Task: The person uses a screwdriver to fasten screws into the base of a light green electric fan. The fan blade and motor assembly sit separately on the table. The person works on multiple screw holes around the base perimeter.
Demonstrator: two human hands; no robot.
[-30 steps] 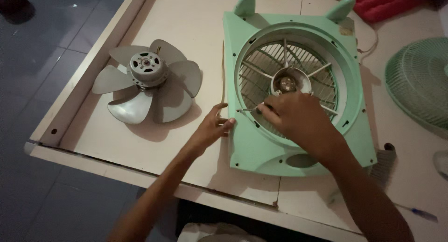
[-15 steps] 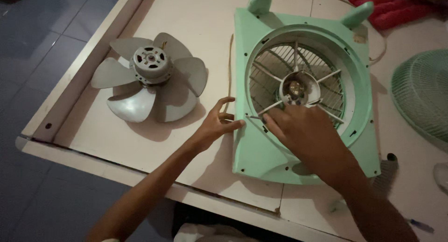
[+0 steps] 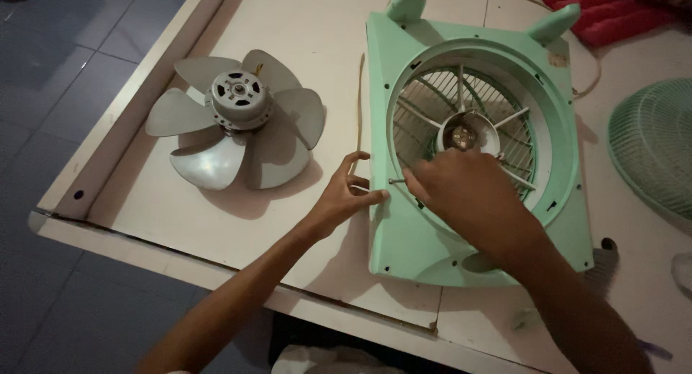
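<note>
A mint-green square fan housing point(image 3: 404, 230) lies flat on the pale table point(image 3: 303, 42), its round opening showing a wire grille and a central hub point(image 3: 465, 134). My right hand point(image 3: 461, 194) rests over the lower left of the opening, fingers closed on a thin metal rod point(image 3: 396, 181) that pokes out to the left. My left hand point(image 3: 347, 195) presses against the housing's left edge, fingers spread. A grey fan blade with its motor point(image 3: 238, 100) lies on the table to the left, apart from both hands.
A thin cord point(image 3: 360, 107) runs along the housing's left side. A round green grille point(image 3: 652, 147) lies at the right, a red cloth point(image 3: 613, 10) at the back right. The table's front edge point(image 3: 216, 273) drops to a dark tiled floor point(image 3: 58, 56).
The view has shifted slightly. My right hand with the rod has edged up and right along the opening's rim; my left hand stays at the housing's left edge.
</note>
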